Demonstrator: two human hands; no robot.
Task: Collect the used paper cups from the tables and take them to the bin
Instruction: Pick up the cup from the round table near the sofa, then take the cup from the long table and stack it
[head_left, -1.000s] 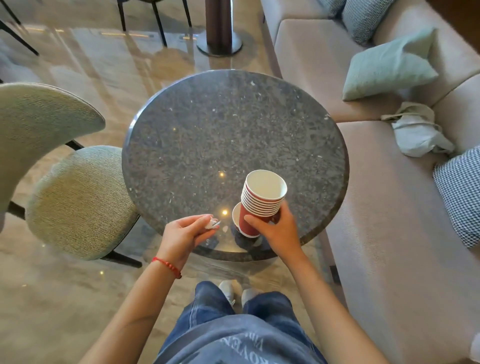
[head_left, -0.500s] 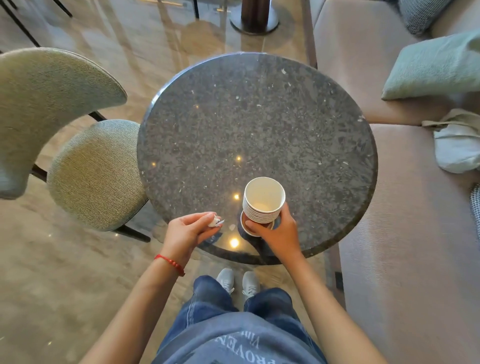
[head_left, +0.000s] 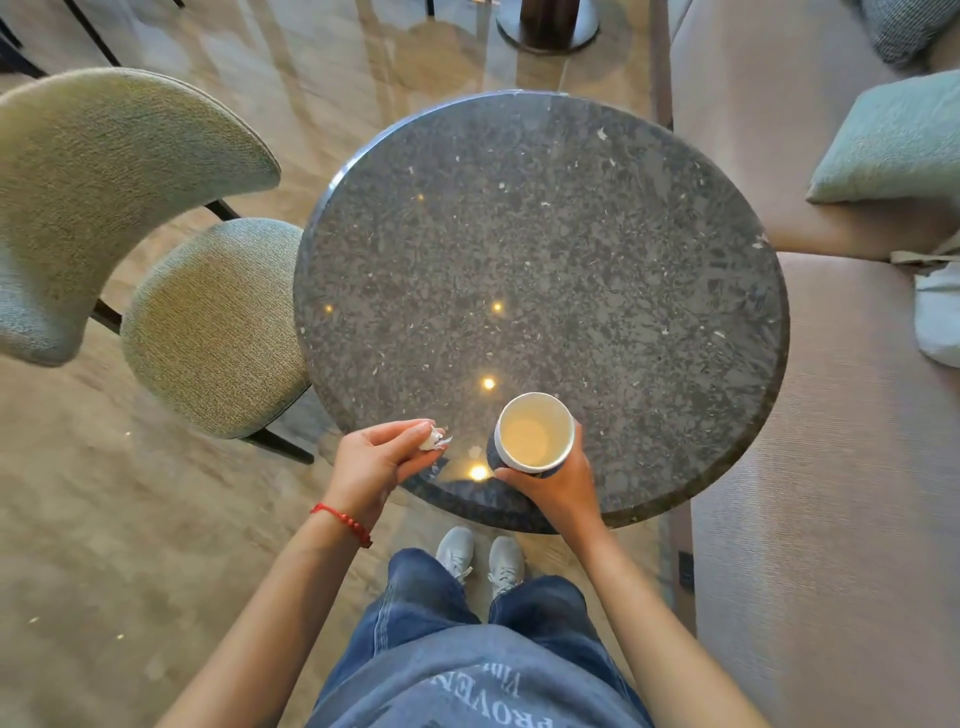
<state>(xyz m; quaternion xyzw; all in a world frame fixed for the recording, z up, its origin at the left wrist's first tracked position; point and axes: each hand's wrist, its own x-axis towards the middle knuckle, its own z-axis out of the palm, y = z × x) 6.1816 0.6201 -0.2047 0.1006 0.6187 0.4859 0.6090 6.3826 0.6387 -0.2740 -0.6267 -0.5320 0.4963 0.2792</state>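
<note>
A stack of paper cups (head_left: 534, 434), seen from straight above with its white inside showing, stands at the near edge of the round dark stone table (head_left: 571, 249). My right hand (head_left: 558, 483) wraps around the stack from the near side. My left hand (head_left: 376, 462) hovers just left of it over the table's rim, fingers pinched on a small crumpled white scrap (head_left: 434, 439). The cups' outer walls are mostly hidden from this angle.
A green upholstered chair (head_left: 156, 260) stands close on the left of the table. A beige sofa (head_left: 841, 467) with a teal cushion (head_left: 893, 140) and a white cloth (head_left: 937, 312) runs along the right. Another table's base (head_left: 548, 23) stands on the glossy floor beyond.
The stack was tilted, with its red sides showing; it is now upright under the camera. My view has shifted right and downward. Both hands have stayed at the table's near edge.
</note>
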